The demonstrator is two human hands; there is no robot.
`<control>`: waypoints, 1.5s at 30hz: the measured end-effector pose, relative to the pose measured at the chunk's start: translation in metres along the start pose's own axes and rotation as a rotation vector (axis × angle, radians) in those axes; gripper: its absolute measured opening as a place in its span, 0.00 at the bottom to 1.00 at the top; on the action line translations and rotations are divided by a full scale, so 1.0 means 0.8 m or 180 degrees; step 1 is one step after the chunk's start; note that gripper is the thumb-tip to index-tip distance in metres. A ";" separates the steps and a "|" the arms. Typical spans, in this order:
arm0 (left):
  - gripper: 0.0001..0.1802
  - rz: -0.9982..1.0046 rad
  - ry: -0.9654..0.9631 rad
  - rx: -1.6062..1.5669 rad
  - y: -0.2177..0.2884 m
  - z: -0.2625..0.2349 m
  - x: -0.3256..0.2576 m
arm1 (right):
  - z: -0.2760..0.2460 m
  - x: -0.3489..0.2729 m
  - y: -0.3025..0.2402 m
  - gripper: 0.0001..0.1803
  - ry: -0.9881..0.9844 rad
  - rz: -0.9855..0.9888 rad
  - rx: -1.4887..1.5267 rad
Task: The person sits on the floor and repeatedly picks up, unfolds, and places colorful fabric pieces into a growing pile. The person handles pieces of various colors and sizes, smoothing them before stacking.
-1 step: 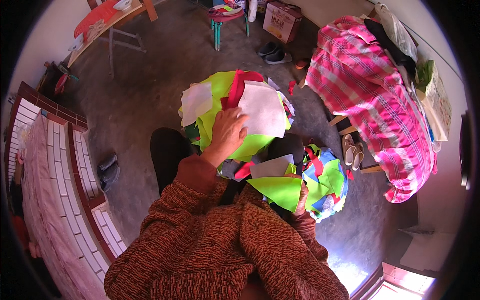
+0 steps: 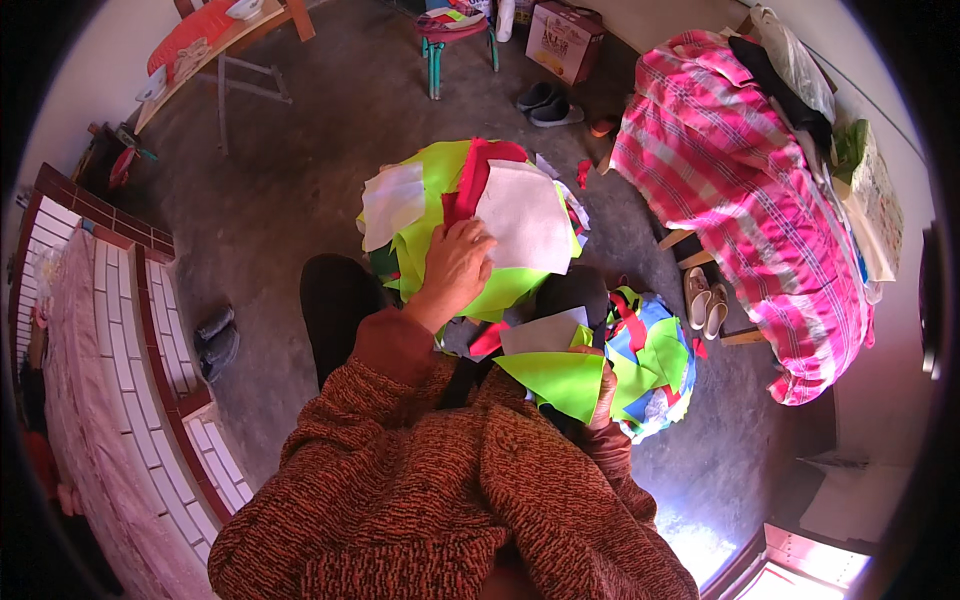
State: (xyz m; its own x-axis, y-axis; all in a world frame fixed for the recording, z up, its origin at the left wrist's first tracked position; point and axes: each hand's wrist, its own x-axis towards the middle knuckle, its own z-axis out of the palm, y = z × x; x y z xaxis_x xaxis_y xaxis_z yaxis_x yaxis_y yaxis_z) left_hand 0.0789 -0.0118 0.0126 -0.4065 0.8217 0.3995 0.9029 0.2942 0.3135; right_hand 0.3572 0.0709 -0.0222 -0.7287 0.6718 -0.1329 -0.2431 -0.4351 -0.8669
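My left hand [image 2: 460, 265] lies over a pile of cloth scraps in front of my lap. Its fingers are curled together at the lower left edge of a whitish cloth piece [image 2: 525, 220], beside a red piece [image 2: 476, 178]; whatever the fingertips pinch is hidden. Yellow-green cloth [image 2: 508, 293] spreads beneath them, and another pale scrap [image 2: 393, 205] lies on the pile's left. Lower right, my right hand [image 2: 604, 398] grips a pointed yellow-green cloth piece [image 2: 560, 380], partly covering its fingers. A grey-white piece [image 2: 540, 334] lies just above that one.
A second heap of green, blue and red scraps [image 2: 660, 355] rests by my right hand. To the right, a pink plaid cloth [image 2: 720, 200] covers furniture, with light shoes [image 2: 706, 302] beside it. Dark slippers [image 2: 550, 105], a carton [image 2: 563, 42] and a small stool [image 2: 458, 35] stand farther off.
The fingers of my left hand have drawn together and curled down at the whitish piece's edge. My right hand and the cloth pieces look unmoved.
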 end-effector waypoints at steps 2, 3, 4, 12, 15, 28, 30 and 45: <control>0.16 -0.0015 0.0104 0.0052 0.001 0.006 -0.002 | -0.001 0.002 -0.002 0.13 0.0058 0.0217 0.0566; 0.16 -0.0010 0.0051 0.0092 0.001 0.004 0.000 | -0.001 0.001 -0.005 0.14 0.0004 0.0178 0.0573; 0.15 0.0000 -0.0012 0.0124 0.001 0.007 0.001 | -0.001 0.001 -0.006 0.15 -0.0036 0.0140 0.0580; 0.24 0.0450 -0.0027 -0.0726 0.042 -0.039 0.004 | -0.008 0.009 0.005 0.18 0.0130 0.0135 0.0127; 0.30 0.0869 -0.0915 -0.2101 0.079 -0.056 0.004 | -0.010 0.014 0.011 0.17 0.0280 0.0076 -0.0292; 0.41 0.0967 -0.1279 -0.2379 0.119 -0.003 -0.031 | 0.017 0.017 -0.022 0.23 0.0358 -0.0303 -0.0530; 0.36 0.0827 -0.1180 -0.2555 0.117 -0.003 -0.033 | 0.022 0.019 -0.025 0.23 0.0347 -0.0373 -0.0698; 0.19 -0.2040 -0.1710 -0.5163 0.089 0.005 -0.033 | 0.027 0.022 -0.015 0.21 0.0543 -0.0608 -0.0328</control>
State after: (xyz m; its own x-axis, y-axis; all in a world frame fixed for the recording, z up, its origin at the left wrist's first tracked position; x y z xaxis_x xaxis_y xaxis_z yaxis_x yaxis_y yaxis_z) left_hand 0.1544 -0.0104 0.0213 -0.2164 0.9318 -0.2913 -0.5026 0.1495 0.8515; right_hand 0.3334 0.0753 -0.0036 -0.5554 0.8309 -0.0335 -0.2931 -0.2334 -0.9272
